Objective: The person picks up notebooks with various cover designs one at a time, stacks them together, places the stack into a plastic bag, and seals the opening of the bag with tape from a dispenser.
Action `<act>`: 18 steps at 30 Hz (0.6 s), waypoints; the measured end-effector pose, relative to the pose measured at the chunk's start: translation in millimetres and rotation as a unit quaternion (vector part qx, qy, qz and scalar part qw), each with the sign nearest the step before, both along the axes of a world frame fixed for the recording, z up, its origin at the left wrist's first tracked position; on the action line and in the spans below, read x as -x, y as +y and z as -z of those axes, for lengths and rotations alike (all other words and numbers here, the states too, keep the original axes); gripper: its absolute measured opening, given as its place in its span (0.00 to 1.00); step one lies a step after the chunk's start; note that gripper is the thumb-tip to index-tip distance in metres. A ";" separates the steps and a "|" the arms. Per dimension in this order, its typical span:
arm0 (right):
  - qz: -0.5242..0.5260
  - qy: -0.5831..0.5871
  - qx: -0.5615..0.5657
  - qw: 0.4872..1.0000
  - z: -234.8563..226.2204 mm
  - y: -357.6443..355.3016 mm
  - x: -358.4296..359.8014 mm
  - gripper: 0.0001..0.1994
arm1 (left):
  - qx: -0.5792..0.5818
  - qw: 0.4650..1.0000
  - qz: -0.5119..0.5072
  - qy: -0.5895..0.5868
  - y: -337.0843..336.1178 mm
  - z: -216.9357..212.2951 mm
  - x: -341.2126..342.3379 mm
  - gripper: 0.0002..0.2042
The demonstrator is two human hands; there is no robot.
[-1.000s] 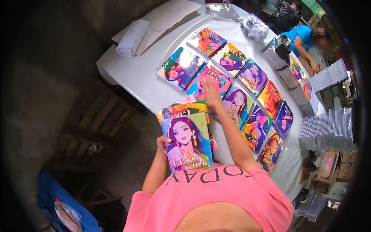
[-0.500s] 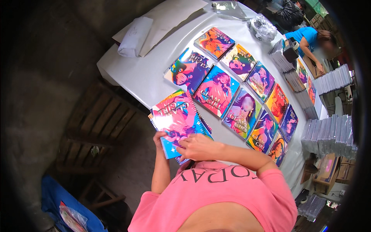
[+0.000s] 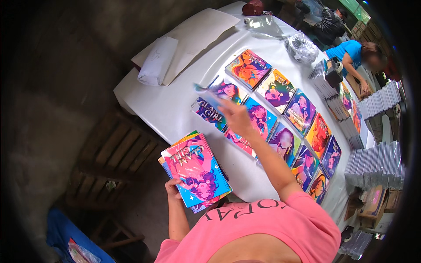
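The left hand [image 3: 174, 189] is clamped on the lower edge of a stack of spiral notebooks [image 3: 196, 172], held at the near rim of the white table [image 3: 175, 109], close against the person's pink shirt. The top cover shows a pink and blue cartoon figure. The right hand [image 3: 234, 117] is extended well forward of the left, over the table, with its fingers pinching a single notebook [image 3: 215, 93] that is blurred and appears to hang just above a notebook already lying there; whether it touches the one below cannot be told. Beyond and to the right of the right hand, laid-out notebooks [image 3: 285, 118] run in two rows across the table, covers up, edges touching or nearly so. By the look of it, the laying-out is well advanced: the rows hold many books, while the stack in the left hand holds several more, so some placing remains. Farther out from the right hand lie a folded white bundle [image 3: 157, 66] and a sheet of paper [image 3: 193, 37]. At the far right, a co-worker in a blue top [image 3: 351, 55] bends over other stacks [image 3: 372, 166].
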State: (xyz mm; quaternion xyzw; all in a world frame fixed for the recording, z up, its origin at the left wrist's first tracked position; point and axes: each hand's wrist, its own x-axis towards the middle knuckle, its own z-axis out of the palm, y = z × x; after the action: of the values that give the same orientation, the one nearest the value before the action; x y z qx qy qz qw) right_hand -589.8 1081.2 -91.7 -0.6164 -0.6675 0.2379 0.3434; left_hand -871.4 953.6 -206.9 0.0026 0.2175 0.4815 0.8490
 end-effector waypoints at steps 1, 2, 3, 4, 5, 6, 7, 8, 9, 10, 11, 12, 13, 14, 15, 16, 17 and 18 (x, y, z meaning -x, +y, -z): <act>-0.038 0.169 -0.017 0.985 -17.4 -2.3 -13.4 0.12 | 0.010 1.000 0.015 -0.021 5.9 8.1 -1.8 0.32; -0.071 0.332 -0.035 0.940 -26.2 -2.8 -31.6 0.10 | 0.035 0.999 -0.013 -0.008 14.9 2.2 -15.0 0.31; -0.153 0.345 -0.038 0.925 -30.3 -1.3 -48.3 0.11 | 0.062 0.998 -0.012 -0.027 25.8 -14.7 -34.5 0.32; -0.235 0.356 -0.042 0.903 -33.3 3.0 -59.4 0.12 | 0.090 0.995 -0.013 -0.045 36.2 -32.6 -53.5 0.33; -0.323 0.309 -0.043 0.894 -35.1 11.1 -63.0 0.13 | 0.085 0.994 -0.010 -0.060 47.4 -39.4 -65.8 0.33; -0.339 0.259 -0.041 0.903 -28.7 14.4 -58.6 0.14 | 0.061 0.995 -0.001 -0.074 54.0 -37.0 -72.2 0.33; -0.367 0.193 -0.020 0.910 -12.0 19.0 -55.2 0.15 | 0.034 0.996 0.004 -0.080 56.4 -30.4 -76.2 0.33; -0.382 0.122 -0.001 0.916 0.5 22.9 -55.2 0.17 | 0.007 0.996 0.019 -0.086 60.7 -17.7 -80.0 0.33; -0.348 0.058 0.026 0.935 0.0 24.9 -47.8 0.17 | -0.007 0.996 0.024 -0.086 59.5 -7.5 -80.0 0.33; -0.315 -0.004 0.052 0.948 -4.0 29.9 -41.9 0.17 | -0.016 0.996 0.024 -0.089 59.1 -1.3 -81.3 0.33; -0.313 0.056 0.025 0.948 -10.5 44.3 -44.1 0.21 | -0.025 0.996 0.022 -0.087 57.9 3.6 -81.5 0.33; -0.254 0.128 0.016 0.958 6.1 63.8 -52.1 0.20 | -0.029 0.996 0.023 -0.082 55.9 6.0 -80.2 0.33; -0.188 -0.026 -0.031 0.981 15.3 91.5 -70.5 0.25 | -0.033 0.996 0.021 -0.077 54.0 8.9 -80.5 0.32; 0.004 -0.175 -0.075 0.982 40.7 108.8 -89.4 0.29 | -0.035 0.996 0.028 -0.075 56.3 10.8 -83.2 0.32; 0.122 -0.223 -0.060 0.965 52.0 121.1 -99.3 0.31 | -0.036 0.997 0.026 -0.071 56.4 13.0 -82.2 0.32; 0.187 -0.289 -0.070 0.936 75.5 125.0 -112.1 0.28 | -0.040 0.997 0.026 -0.067 58.9 14.0 -81.7 0.32; 0.250 -0.354 -0.079 0.898 97.6 126.1 -126.0 0.25 | -0.045 0.996 0.029 -0.065 61.3 14.4 -82.1 0.32; 0.212 -0.355 -0.073 0.908 106.5 126.6 -136.1 0.23 | -0.049 0.997 0.029 -0.058 64.7 14.5 -81.1 0.32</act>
State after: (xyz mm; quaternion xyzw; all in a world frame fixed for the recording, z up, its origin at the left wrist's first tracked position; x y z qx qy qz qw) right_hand -453.7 1207.8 -198.2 -0.7604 -0.6144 -0.1244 0.1698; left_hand -790.3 1018.3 -221.4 0.0228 0.1439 0.4664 0.8725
